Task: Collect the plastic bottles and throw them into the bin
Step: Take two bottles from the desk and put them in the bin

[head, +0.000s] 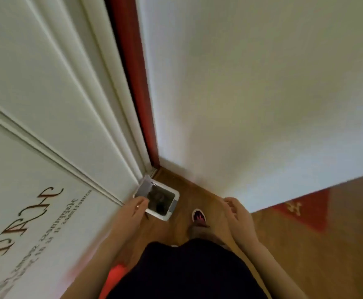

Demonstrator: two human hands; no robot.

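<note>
Standing on the wooden floor in the corner by the white door, the bin has its lid raised; its blurred dark contents cannot be identified. The left grip hovers released over its near rim, while the right grip hangs relaxed, holding nothing.

one bin, two hands — left hand, right hand — one shoe

left grip flat over open bin; right grip loosely curled, empty
</note>
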